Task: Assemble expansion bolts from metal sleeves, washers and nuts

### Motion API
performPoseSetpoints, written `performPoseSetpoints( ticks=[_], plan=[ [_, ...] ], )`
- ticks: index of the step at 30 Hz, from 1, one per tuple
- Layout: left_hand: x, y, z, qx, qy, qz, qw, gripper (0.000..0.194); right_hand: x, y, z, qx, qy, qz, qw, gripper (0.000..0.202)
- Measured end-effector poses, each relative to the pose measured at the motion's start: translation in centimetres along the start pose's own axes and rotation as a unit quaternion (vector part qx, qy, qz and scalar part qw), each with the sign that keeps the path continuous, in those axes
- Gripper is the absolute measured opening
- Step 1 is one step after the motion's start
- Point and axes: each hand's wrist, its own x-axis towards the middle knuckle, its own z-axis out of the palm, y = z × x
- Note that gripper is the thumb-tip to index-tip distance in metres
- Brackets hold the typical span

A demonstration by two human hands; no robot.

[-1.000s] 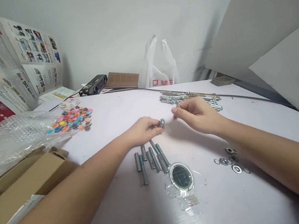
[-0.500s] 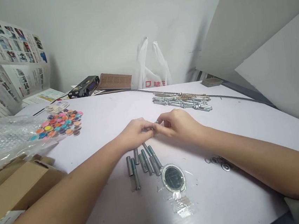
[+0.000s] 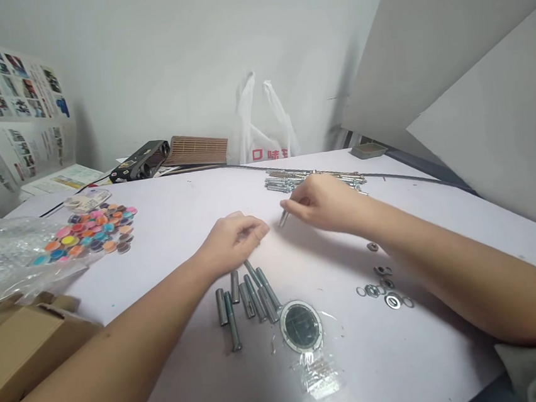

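Note:
A metal bolt sticks out from between the thumb and fingers of my right hand, over the table's middle. Just left of it is my left hand, its thumb and index fingertip pressed together and nothing visible in them. Below my left hand lie several loose bolts and metal sleeves. Behind my right hand, partly covered by it, is a pile of assembled expansion bolts. Under my right forearm are scattered nuts and washers.
A round glass-faced disc lies in front, beside clear plastic film. To the left are coloured discs, bubble wrap and a cardboard box. A white plastic bag and a black device stand along the back.
My hands, together before, have come apart. My right hand has risen toward the bolt pile with the bolt in its fingers. The view has shifted slightly, baring more nuts and washers.

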Motion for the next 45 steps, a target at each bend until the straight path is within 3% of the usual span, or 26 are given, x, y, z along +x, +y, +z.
performPoseSetpoints(
  ticks=[6,11,15,24,31,35,39,45],
  plan=[
    [0.0,-0.2,-0.1,-0.005,-0.032,-0.036,0.999,0.041,0.8,6.0,-3.6,-0.121,-0.083,0.167,0.975,0.032],
    [0.2,-0.1,-0.1,-0.037,-0.035,-0.058,0.997,0.041,0.6,9.6,-3.6,-0.198,-0.151,0.226,0.942,0.024],
    [0.2,0.0,-0.2,-0.030,-0.051,-0.054,0.997,0.044,0.6,10.3,-2.2,-0.203,-0.177,0.215,0.939,0.017],
    [0.3,0.0,-0.2,-0.046,-0.061,-0.079,0.994,0.047,1.6,11.4,-0.3,-0.220,-0.143,0.217,0.940,0.020],
    [0.2,-0.3,-0.1,-0.046,-0.061,-0.078,0.994,0.046,1.7,11.0,-1.5,-0.219,-0.137,0.222,0.940,0.022],
    [0.2,-0.3,-0.1,-0.046,-0.059,-0.091,0.993,0.047,-0.6,10.2,-2.8,-0.182,-0.140,0.202,0.952,0.024],
    [0.4,-0.3,-0.1,-0.047,-0.061,-0.099,0.992,0.048,-5.8,10.0,-2.7,-0.088,-0.186,0.155,0.966,0.037],
    [0.6,-0.2,-0.1,-0.040,-0.063,-0.093,0.993,0.045,-11.8,11.5,-2.0,0.010,-0.206,0.214,0.955,0.049]
  ],
)
